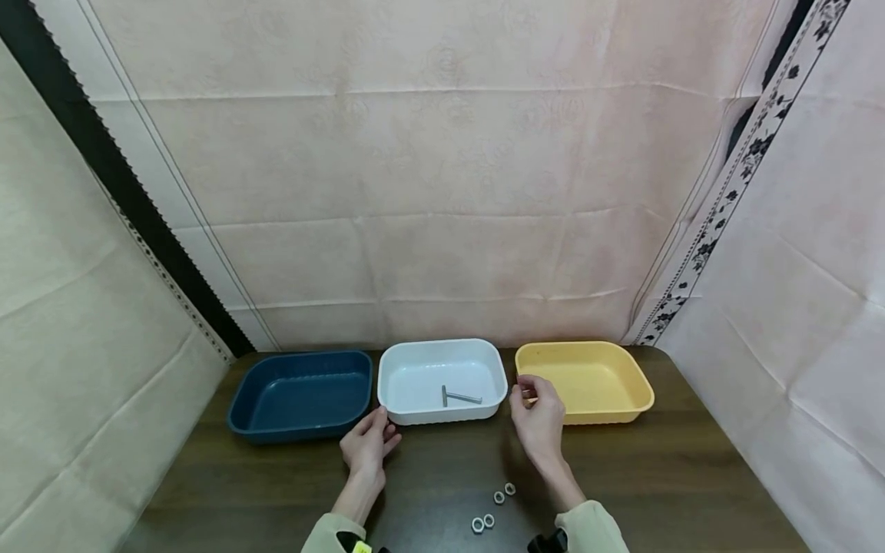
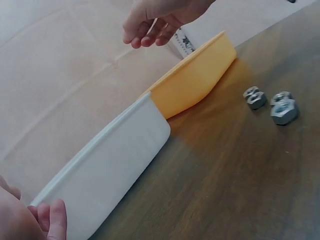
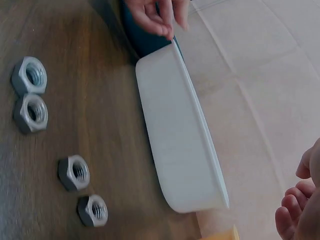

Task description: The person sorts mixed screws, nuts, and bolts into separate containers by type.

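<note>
My left hand [image 1: 366, 442] is at the front left corner of the white tray [image 1: 442, 416], thumb and finger pinching its rim. Inside that tray lie slim silver metal pieces [image 1: 464, 398] that look like bolts; their exact shape is too small to tell. My right hand [image 1: 539, 418] hovers between the white tray and the yellow tray [image 1: 608, 418]. Its fingers are loosely curled, and the left wrist view shows nothing held in them. Several silver hex nuts [image 3: 32, 112] lie on the table in front of the trays, nearer the right forearm.
A dark blue tray [image 1: 300, 434] stands left of the white one. All the trays sit in a row at the back of the brown wooden table [image 1: 242, 499]. Pale cloth [image 1: 442, 192] hangs behind and at both sides.
</note>
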Demonstrator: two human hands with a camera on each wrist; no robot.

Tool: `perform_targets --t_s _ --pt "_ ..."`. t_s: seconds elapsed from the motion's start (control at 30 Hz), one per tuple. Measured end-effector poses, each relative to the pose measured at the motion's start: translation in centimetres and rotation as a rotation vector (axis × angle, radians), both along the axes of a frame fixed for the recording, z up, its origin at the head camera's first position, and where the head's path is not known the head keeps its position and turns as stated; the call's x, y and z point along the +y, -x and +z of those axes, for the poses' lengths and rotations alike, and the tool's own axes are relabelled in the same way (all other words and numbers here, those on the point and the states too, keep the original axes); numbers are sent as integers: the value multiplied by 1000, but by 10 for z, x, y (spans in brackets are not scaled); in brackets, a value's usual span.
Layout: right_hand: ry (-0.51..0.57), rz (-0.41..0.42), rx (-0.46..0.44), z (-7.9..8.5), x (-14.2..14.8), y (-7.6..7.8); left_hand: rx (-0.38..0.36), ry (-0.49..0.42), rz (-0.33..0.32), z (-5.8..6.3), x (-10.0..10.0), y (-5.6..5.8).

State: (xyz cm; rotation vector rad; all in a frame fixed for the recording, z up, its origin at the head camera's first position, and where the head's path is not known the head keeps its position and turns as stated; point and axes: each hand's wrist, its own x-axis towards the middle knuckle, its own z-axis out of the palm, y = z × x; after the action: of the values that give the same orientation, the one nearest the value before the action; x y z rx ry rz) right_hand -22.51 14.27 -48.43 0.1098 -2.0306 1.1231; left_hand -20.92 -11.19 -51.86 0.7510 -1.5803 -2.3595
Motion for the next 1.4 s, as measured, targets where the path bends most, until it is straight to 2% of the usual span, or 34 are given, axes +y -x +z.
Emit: perform_targets --t_s 0.17,0.3,0.57,0.73,0.97,1.07,1.2,1.3,1.4 --pt "29 -39 -7 5 17 -3 -7 58 -35 6 -2 -16" --pt "76 -80 -45 8 36 -6 -32 119 -106 6 -2 -31" --pt "156 -263 -193 0 85 -14 -41 163 -248 5 7 -56" --pt "207 -344 -258 -5 112 -15 -20 186 -307 -3 16 -69" --pt "307 -448 -353 -14 147 -13 -4 222 -461 -20 28 -82" --pt "402 -453 -435 -17 163 -11 -3 250 -488 -24 33 -87" --pt "522 -434 -535 -17 182 -7 19 349 -515 -28 37 -91" --pt "516 -426 -577 -17 193 -3 65 420 -533 -31 39 -92" --pt "479 -422 -623 -16 201 2 117 442 -541 -35 41 -94"
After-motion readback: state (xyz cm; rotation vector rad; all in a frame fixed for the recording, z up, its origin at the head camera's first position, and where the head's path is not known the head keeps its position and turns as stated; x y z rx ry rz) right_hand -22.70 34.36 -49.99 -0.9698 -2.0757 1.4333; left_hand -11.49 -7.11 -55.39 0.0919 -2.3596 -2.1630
